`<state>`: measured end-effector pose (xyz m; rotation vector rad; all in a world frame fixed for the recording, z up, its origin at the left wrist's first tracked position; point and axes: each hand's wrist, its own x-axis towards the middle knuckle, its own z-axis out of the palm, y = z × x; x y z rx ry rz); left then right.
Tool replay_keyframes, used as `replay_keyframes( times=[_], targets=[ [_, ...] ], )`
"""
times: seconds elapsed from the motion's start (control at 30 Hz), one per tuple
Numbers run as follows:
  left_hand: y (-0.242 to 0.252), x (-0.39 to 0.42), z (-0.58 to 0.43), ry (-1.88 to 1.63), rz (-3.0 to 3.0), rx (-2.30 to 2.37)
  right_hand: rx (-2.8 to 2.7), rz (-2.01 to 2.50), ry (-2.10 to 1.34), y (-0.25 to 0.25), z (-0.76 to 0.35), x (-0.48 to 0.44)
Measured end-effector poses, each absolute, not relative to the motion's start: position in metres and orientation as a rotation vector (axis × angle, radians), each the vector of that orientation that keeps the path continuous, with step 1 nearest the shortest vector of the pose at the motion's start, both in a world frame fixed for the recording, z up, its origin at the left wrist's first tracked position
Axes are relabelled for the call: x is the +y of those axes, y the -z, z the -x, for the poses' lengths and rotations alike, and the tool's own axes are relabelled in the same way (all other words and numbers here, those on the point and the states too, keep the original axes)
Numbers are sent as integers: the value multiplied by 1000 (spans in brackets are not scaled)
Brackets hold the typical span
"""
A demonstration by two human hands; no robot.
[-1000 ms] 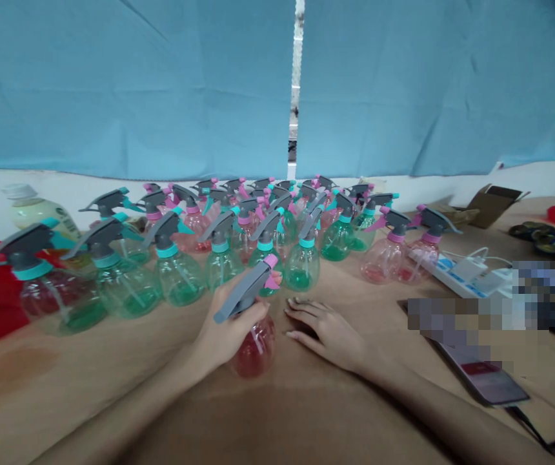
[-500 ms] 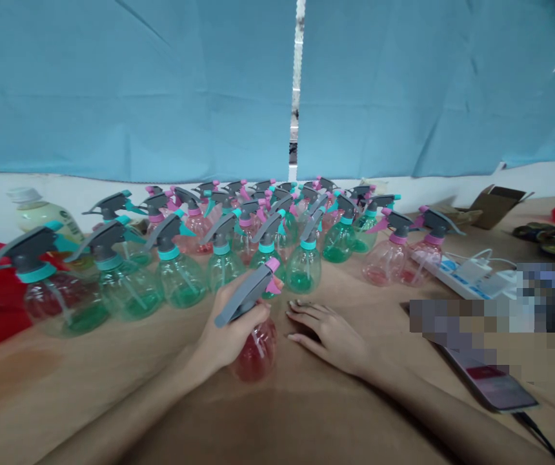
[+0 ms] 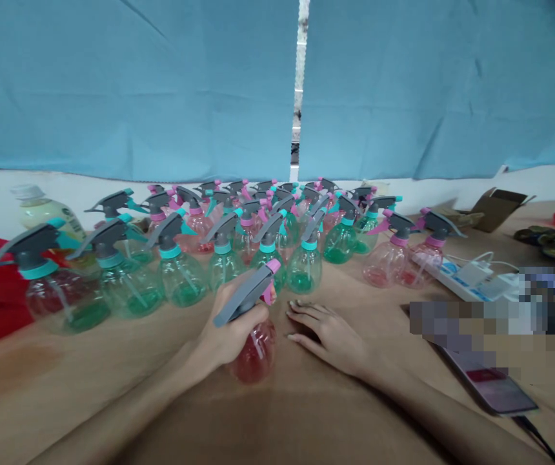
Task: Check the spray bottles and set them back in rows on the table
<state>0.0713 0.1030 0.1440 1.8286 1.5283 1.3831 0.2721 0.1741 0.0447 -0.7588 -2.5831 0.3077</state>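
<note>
One pink spray bottle (image 3: 254, 360) is in your left hand (image 3: 233, 316), right in front of you over the near part of the desk (image 3: 175, 413), and that grip is wrapped snugly around its neck just under the grey head. Pink nozzle is aimed off to the right; can't tell if you're pressing the trigger, your fingers are mostly hidden. Your right hand (image 3: 326, 330) is just beside it, palm down on the desk, grip relaxed and fingers a bit spread. Behind both you've got a front row of teal-collared bottles (image 3: 184, 281) with green liquid, and more packed up behind them. Two pink-collared bottles (image 3: 384, 263) stand over to the right, next to a white power strip (image 3: 452, 279), with your phone (image 3: 495, 384) lying nearer to you, cable plugged in.
</note>
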Motion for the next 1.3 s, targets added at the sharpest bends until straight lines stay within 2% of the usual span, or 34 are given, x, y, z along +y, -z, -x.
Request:
replay_keyframes(
  times=[0.7,1.03,1.3],
  targets=[
    [-134,108,-72,-1436,-1793,1542,-2589,764,-351,-54,-272,171],
    [-134,118,-101,-1471,-1861,1492,-2336,854,-812,-76,-274,147],
    [-133,137,-153,-1487,-1903,1378,-2159,868,-812,-85,-294,143]
  ],
)
